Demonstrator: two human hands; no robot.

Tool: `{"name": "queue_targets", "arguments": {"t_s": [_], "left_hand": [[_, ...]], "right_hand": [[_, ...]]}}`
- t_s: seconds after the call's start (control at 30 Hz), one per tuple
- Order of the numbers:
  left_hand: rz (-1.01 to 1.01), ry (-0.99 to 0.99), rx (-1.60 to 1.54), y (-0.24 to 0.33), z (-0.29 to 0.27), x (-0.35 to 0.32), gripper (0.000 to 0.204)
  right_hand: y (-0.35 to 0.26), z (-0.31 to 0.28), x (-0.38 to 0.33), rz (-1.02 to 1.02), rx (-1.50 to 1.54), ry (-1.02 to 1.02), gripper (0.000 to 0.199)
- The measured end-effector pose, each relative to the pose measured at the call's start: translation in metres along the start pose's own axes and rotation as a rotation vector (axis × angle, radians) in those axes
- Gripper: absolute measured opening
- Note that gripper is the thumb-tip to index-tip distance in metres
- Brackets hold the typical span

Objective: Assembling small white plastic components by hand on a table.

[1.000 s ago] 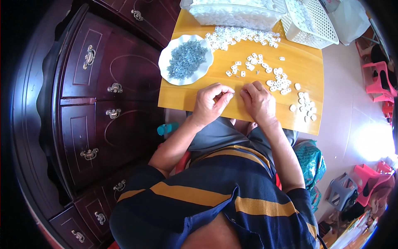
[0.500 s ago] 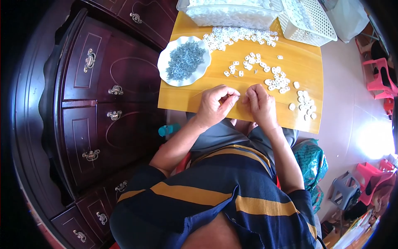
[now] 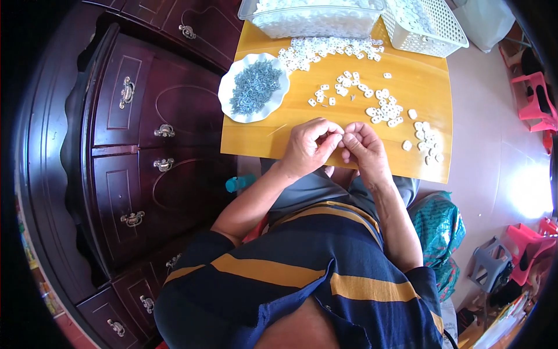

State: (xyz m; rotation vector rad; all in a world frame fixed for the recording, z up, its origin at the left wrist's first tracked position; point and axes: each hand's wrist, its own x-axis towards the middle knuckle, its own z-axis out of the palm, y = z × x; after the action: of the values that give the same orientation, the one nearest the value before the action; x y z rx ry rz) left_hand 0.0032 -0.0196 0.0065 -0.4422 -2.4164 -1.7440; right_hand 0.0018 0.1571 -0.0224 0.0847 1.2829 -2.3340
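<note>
Over the near edge of the wooden table, my left hand and my right hand meet at the fingertips. Thumb and forefinger of each are pinched together; whatever sits between them is too small to make out. To the left of them stands a white scalloped plate with a heap of small grey metal pins. Beyond my right hand lie small white plastic pieces with holes, in loose groups. Another cluster of white pieces is nearer the table's right edge.
At the table's far side are a clear plastic bin full of white pieces and a white perforated basket. A dark wooden cabinet borders the left. On the right floor are a teal bag, a grey stool and pink chairs.
My hands have come together, the fingertips now touching where a gap was before. The view has shifted slightly.
</note>
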Motion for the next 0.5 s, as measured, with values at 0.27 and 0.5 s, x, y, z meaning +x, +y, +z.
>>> {"name": "queue_targets", "arguments": {"t_s": [0.27,0.5], "left_hand": [[-0.024,-0.032,0.066,0.003,0.002,0.005,0.006],[0.002,-0.033,0.11,0.007,0.008,0.009,0.008]], "right_hand": [[-0.008,-0.01,-0.007,0.051,0.011,0.053,0.01],[-0.012,-0.013,-0.012,-0.001,-0.014,0.144,0.01]]}}
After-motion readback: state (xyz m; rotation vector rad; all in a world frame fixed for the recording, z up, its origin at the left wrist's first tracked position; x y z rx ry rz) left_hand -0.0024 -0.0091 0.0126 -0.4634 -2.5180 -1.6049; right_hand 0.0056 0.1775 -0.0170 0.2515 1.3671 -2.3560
